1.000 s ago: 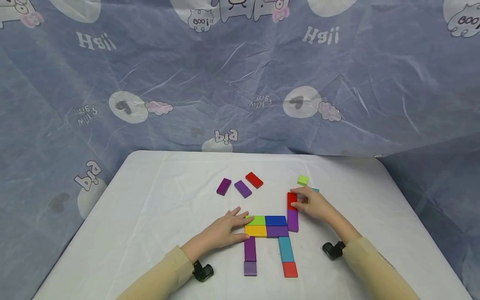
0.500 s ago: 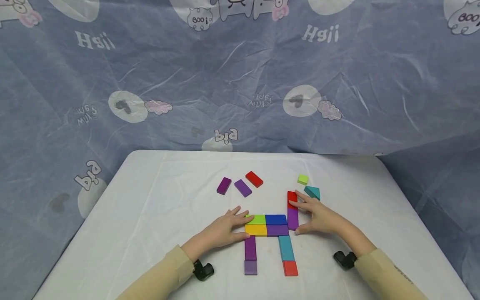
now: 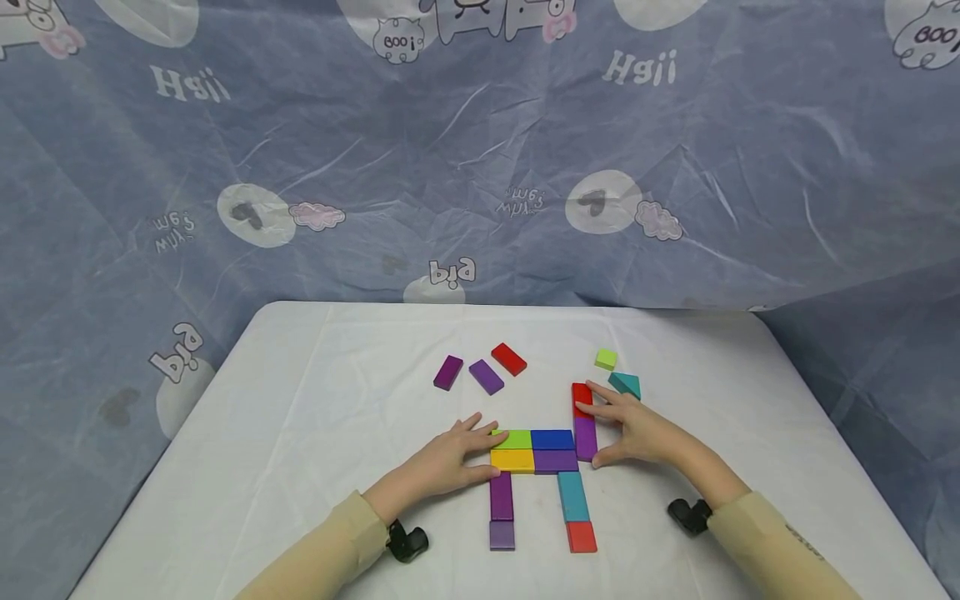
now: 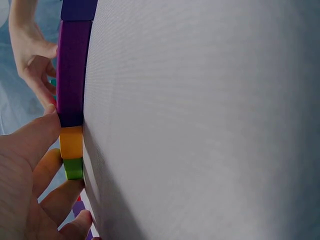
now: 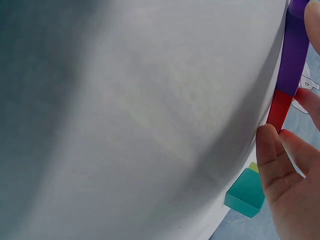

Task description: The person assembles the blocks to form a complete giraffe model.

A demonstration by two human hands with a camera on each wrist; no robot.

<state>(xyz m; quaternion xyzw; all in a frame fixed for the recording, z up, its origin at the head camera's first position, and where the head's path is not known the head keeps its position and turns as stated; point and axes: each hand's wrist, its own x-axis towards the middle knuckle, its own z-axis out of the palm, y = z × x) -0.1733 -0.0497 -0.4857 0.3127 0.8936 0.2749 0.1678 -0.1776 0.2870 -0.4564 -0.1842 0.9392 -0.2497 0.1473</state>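
In the head view my left hand (image 3: 453,458) rests at the left end of a flat block layout, fingers spread. Its fingertips touch the green block (image 3: 517,439), and the thumb lies by the yellow block (image 3: 512,461) and the purple block (image 3: 501,497). A blue block (image 3: 551,439) and a violet block (image 3: 556,461) continue the two rows. My right hand (image 3: 637,427) has its fingers extended against the right side of the red block (image 3: 581,398), with the thumb near the lower end of the purple block (image 3: 586,439). In the right wrist view fingertips touch the red block (image 5: 280,111).
A teal block (image 3: 573,497) and red block (image 3: 581,537) form one leg; a pale purple block (image 3: 502,536) ends the other. Loose blocks lie behind: dark purple (image 3: 447,372), violet (image 3: 487,377), red (image 3: 509,359), light green (image 3: 606,359) and a teal wedge (image 3: 625,384).
My right hand has come toward me and right along the upright red and purple blocks, uncovering the teal wedge. Lately the red block's top has shifted slightly left. The left hand stays put.
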